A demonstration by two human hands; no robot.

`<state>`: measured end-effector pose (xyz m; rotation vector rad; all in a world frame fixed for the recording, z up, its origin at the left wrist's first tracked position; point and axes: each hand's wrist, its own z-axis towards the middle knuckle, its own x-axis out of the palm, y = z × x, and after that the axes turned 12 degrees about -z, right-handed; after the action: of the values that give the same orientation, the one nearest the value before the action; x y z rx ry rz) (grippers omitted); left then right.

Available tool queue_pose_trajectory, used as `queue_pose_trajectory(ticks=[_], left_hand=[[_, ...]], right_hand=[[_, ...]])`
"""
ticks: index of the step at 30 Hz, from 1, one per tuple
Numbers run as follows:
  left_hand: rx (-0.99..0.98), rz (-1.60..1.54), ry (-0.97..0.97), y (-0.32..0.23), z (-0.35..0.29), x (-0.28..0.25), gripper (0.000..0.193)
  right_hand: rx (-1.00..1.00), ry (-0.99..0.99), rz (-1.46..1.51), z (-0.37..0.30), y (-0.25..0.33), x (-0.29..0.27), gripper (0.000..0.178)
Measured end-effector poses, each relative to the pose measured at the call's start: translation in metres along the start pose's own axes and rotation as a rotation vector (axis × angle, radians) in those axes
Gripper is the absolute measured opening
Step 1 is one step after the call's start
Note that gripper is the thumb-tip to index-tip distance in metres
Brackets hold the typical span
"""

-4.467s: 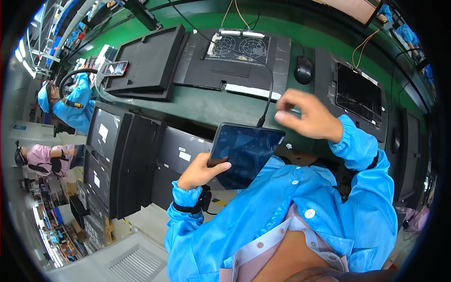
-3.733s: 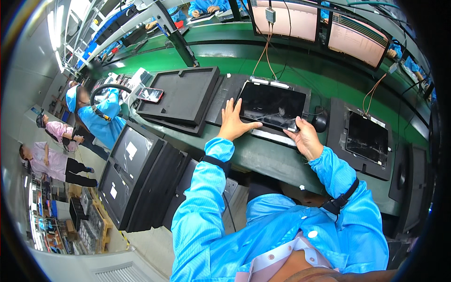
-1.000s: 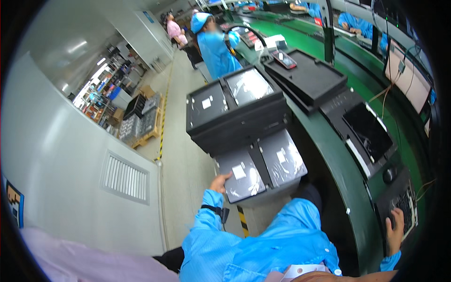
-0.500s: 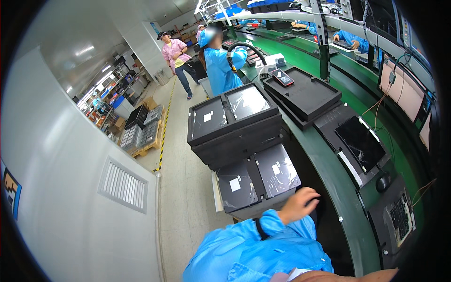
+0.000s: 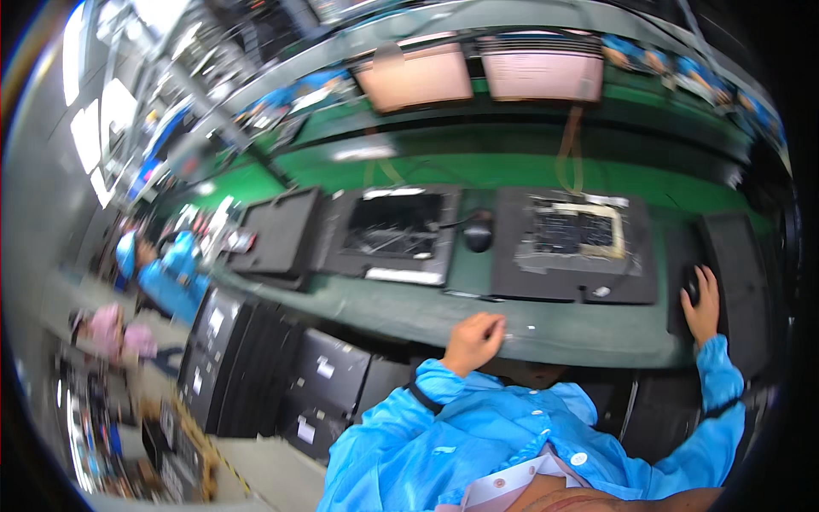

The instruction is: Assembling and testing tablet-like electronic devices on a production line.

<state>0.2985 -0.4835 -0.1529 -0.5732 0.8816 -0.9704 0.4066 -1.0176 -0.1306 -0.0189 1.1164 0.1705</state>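
My left hand [image 5: 474,342] is loosely curled at the near edge of the green workbench [image 5: 563,331], with nothing visible in it. At the right end of the bench my right hand [image 5: 703,309] rests over a black computer mouse [image 5: 690,287], fingers bent around it. In front of me lies a black foam pad [image 5: 512,271] bearing an exposed circuit assembly [image 5: 573,230] edged with tape. To its left are a second black mouse [image 5: 479,231] and another foam pad with a dark screen panel [image 5: 394,224]. Motion blurs the picture.
Black trays [image 5: 286,235] stand at the bench's left, and a black foam block [image 5: 740,286] at its right. Stacked black trays with flat panels [image 5: 328,367] stand at lower left. Two lit monitors [image 5: 543,70] hang behind the bench. A co-worker in blue [image 5: 175,277] is at far left.
My view has swung right, from the stacked trays and aisle to the bench. My right hand has come into view on a mouse. My left hand stays curled, now by the bench edge.
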Motion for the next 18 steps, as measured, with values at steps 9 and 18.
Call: queue_pose_trajectory(ticks=[9,18], left_hand=[[-0.055,0.102,0.034,-0.001,0.014,0.009,0.009],[-0.015,0.169,0.03,0.003,0.001,0.004,0.006]], right_hand=[[0.158,-0.033,0.118,-0.019,0.008,-0.009,0.064],[0.006,0.017,0.121,0.002,0.024,-0.009,0.052]])
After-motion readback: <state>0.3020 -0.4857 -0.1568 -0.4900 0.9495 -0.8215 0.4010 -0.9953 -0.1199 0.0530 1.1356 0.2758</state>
